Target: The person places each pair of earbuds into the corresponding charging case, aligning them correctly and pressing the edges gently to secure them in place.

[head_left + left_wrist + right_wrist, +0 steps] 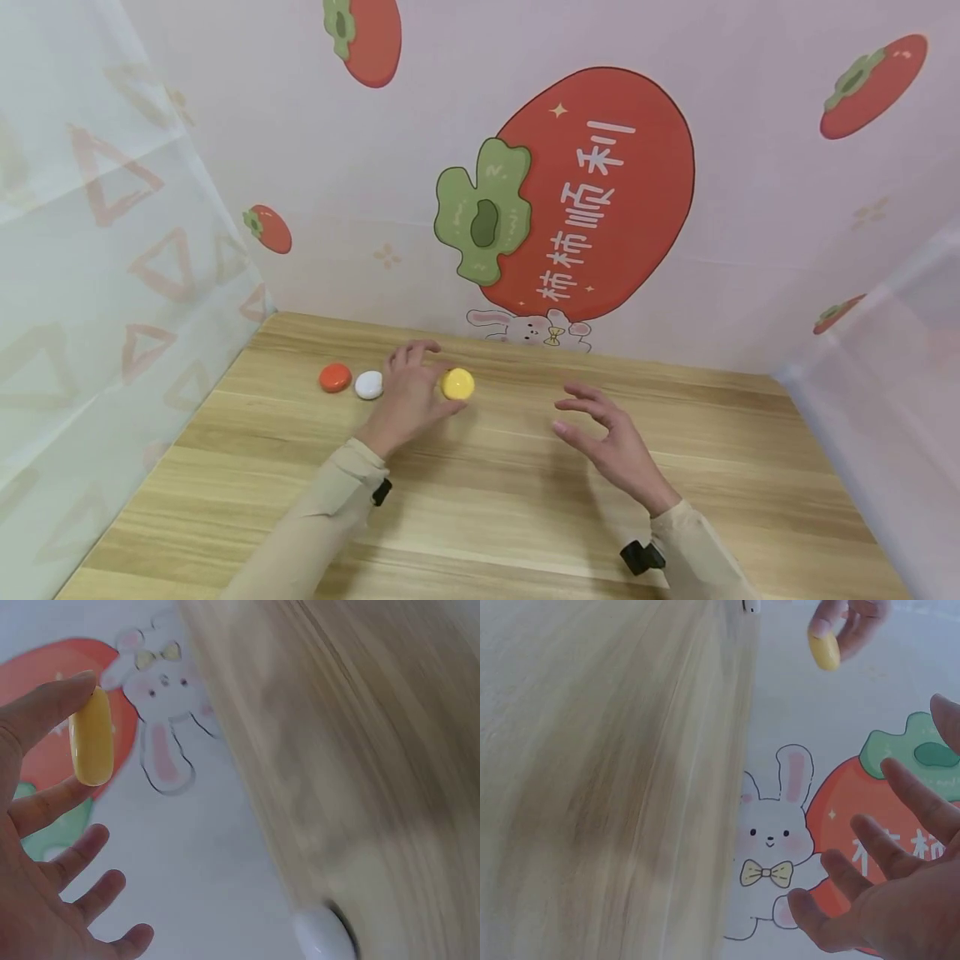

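Note:
A glossy yellow round disc [458, 384], rounded at the edge, is pinched between the thumb and index finger of my left hand [411, 398]. The left wrist view shows this yellow disc [94, 739] edge-on, off the wooden surface, with the other fingers spread apart. Just left of that hand lies a white disc [368, 385], partly covered by the fingers in the head view. Further left is a red disc [335, 377], flat on the wood. My right hand [617, 446] hovers to the right, fingers relaxed and apart from the thumb, holding nothing.
The wooden tabletop [480, 517] meets a pale back wall sheet [330, 283] printed with red persimmons and a rabbit. White sheets [82, 275] hang along the left and right sides. Each wrist wears a small black device [639, 557].

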Demonstrator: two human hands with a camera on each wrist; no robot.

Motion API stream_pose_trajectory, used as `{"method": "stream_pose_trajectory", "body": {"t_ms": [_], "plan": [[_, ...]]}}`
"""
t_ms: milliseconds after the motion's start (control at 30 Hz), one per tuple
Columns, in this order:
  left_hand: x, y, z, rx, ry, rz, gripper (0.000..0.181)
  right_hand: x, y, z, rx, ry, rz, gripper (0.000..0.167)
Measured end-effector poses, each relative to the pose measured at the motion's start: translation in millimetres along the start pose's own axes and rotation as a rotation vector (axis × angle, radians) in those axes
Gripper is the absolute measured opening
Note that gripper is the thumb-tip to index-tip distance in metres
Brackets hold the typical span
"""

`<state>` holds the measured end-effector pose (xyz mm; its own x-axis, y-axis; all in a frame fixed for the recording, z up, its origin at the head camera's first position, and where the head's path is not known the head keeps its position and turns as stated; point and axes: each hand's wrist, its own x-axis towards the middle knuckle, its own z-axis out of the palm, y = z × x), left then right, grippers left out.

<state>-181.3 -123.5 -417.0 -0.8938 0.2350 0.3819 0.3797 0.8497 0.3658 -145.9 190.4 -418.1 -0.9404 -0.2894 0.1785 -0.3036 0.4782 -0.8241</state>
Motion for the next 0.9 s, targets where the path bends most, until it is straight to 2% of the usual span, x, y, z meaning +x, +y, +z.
{"method": "stream_pose_trajectory", "body": {"t_ms": [133, 267, 433, 667, 900], "plan": [[-0.1, -22.4, -1.4, 0.032, -0.042, -0.07, 0.054, -3.2, 4.3, -2.1, -0.003, 0.004, 0.018, 0.036], [-2.1, -43.5, 0.1, 0.086, -0.092, -0.116, 0.055, -5.5, 7.7, -3.1, -0.01, 0.012, 0.021, 0.036], [-4.3, -62.5, 1.1, 0.109, -0.152, -0.178, 0.059, -7.2, 8.8, -3.2, -0.014, 0.02, 0.02, 0.035], [-6.1, -73.7, 0.1, 0.113, -0.256, -0.26, 0.058, -10.0, 10.4, -5.1, -0.007, 0.026, 0.023, 0.035], [-5.6, -77.7, -6.4, 0.121, -0.308, -0.28, 0.058, -12.4, 9.2, -5.7, -0.001, 0.036, 0.013, 0.033]]}}
